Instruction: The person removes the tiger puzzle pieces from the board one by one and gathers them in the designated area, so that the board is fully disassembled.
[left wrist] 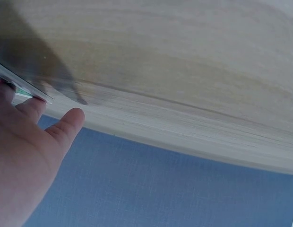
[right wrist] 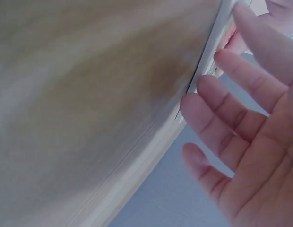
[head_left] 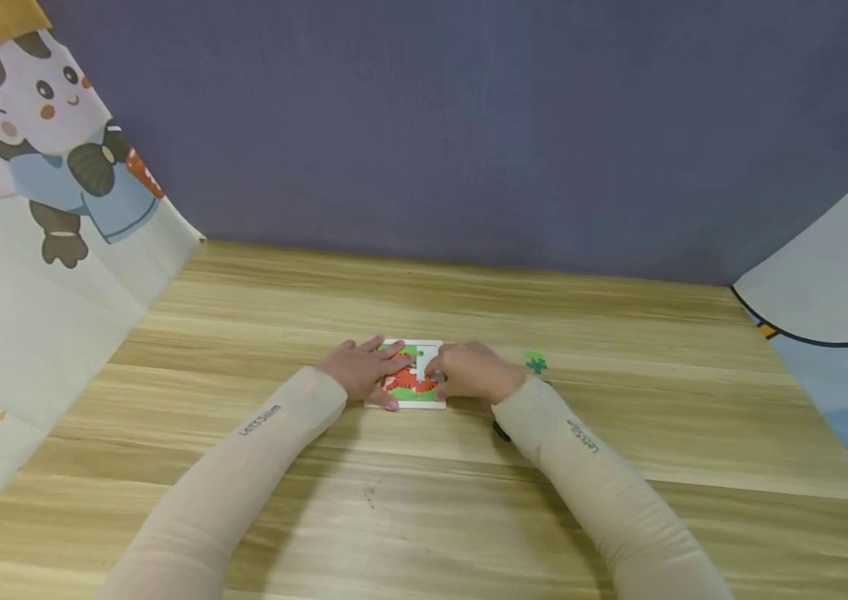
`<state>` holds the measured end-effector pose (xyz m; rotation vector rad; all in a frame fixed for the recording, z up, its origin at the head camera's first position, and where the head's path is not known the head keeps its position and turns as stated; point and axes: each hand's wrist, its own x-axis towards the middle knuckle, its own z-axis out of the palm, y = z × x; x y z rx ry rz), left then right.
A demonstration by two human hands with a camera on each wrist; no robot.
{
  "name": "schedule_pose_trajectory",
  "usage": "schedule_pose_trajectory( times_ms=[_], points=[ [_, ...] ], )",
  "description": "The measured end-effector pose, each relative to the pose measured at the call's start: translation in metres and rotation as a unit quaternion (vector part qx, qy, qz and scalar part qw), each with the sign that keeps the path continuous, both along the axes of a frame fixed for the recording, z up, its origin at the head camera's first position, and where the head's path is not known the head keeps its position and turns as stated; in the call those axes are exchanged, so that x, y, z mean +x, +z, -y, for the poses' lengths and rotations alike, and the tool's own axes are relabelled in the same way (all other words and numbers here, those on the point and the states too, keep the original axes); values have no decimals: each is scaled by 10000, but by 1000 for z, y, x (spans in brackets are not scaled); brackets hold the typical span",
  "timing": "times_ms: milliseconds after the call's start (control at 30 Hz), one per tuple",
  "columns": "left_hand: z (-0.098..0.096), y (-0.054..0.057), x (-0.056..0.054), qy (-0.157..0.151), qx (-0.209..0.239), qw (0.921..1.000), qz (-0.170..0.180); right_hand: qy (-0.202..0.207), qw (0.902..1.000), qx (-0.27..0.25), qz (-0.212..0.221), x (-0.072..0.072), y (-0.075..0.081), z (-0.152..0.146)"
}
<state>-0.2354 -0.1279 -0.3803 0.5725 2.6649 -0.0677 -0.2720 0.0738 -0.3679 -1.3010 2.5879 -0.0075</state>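
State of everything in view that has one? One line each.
Puzzle: flat on table, partly assembled, white gap toward upper right.
Left hand: spread over puzzle's left side.
Right hand: touching puzzle's right side; whether holding a piece, can't tell.
Green bits: loose on table, right of puzzle.
Dark object: partly hidden by right sleeve; can't identify.

Jigsaw puzzle (head_left: 411, 390) on the worktop (head_left: 409, 533) toward its far edge, left hand (head_left: 361, 371) across the puzzle's left side, right hand (head_left: 472, 371) at its right, loose puzzle pieces (head_left: 536, 365) farther right, backdrop (head_left: 469, 142) behind
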Motion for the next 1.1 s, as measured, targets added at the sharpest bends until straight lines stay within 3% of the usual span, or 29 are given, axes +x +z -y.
schedule_pose_trajectory(
  times_ms=[500,733,1100],
  points=[
    [0,-1,1,36,-44,10000,40,-374,9942,-464,891,-2,2,0],
    [0,0,1,45,-1,10000,53,-522,9845,-1016,1330,-3,3,-3],
    [-2,0,1,16,-86,9999,56,-348,9671,-1699,1863,-2,2,-7]
  ],
)
